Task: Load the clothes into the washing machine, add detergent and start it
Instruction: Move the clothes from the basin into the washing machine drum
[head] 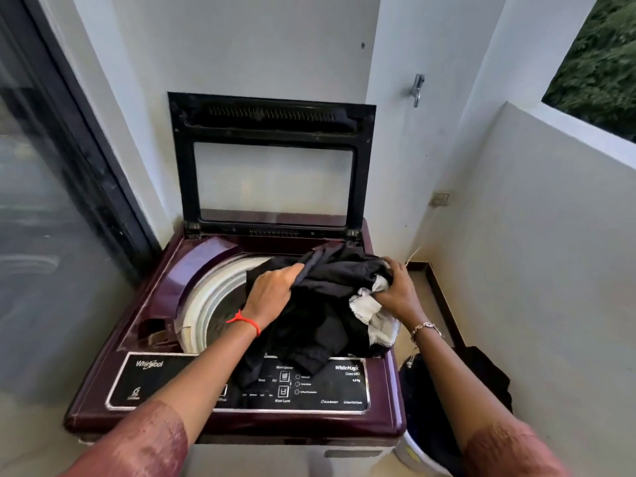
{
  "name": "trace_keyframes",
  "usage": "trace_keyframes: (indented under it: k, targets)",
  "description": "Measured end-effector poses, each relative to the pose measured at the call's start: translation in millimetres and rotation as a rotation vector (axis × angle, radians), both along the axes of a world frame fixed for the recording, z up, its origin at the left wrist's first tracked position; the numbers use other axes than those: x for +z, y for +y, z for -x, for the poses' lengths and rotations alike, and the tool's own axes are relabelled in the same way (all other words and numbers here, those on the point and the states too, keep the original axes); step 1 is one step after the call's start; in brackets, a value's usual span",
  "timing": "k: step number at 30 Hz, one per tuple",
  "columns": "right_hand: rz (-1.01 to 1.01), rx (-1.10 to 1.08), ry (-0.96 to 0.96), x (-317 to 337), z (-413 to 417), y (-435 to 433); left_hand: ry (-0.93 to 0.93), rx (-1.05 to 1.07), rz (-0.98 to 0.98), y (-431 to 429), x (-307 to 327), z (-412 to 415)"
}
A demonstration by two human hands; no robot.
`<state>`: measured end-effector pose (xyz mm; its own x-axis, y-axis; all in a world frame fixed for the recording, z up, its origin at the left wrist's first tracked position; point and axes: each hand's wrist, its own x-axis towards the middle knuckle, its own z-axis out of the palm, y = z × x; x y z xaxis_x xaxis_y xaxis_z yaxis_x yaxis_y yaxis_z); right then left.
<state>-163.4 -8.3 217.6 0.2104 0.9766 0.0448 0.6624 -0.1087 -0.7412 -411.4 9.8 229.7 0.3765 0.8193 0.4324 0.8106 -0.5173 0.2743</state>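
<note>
A maroon top-loading washing machine point(165, 280) stands in front of me with its glass lid point(272, 163) raised upright. A bundle of black clothes point(323, 304) with a white cloth point(375, 315) in it hangs over the right side of the white drum opening point(210, 297). My left hand point(275, 287) grips the black fabric on its left side. My right hand point(395, 287) holds the bundle's right side where the white cloth shows. Part of the bundle drapes onto the black control panel point(165, 380). The inside of the drum is mostly hidden.
A white basket point(416, 452) with dark clothes point(481, 376) stands on the floor at the machine's right. A low white wall point(537, 270) closes the right side. A glass sliding door point(51, 201) is at the left. A metal tap point(417, 89) sticks out of the back wall.
</note>
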Motion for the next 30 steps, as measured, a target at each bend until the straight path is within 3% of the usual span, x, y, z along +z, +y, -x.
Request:
trace_keyframes:
  k: [2,5,8,13,23,30]
  targets:
    - [0.218,-0.006,-0.064,-6.5,-10.7,12.3,0.008,0.031,0.053,10.1,-11.4,0.9]
    - [0.455,0.072,0.144,-13.3,-19.9,33.2,0.003,0.034,0.111,24.1,-20.7,3.2]
    - [0.542,0.146,0.295,-18.1,-15.2,48.6,0.009,0.048,0.162,32.7,-25.0,6.8]
    - [0.365,-0.013,-0.057,0.3,6.0,75.2,-0.036,0.077,0.246,41.6,-24.4,10.1]
    - [0.152,0.096,-0.027,43.9,74.1,101.5,-0.229,0.192,0.226,55.8,-3.6,62.1]
    - [0.065,0.125,0.013,24.2,118.2,110.0,-0.242,0.243,0.275,71.8,-23.2,99.9]
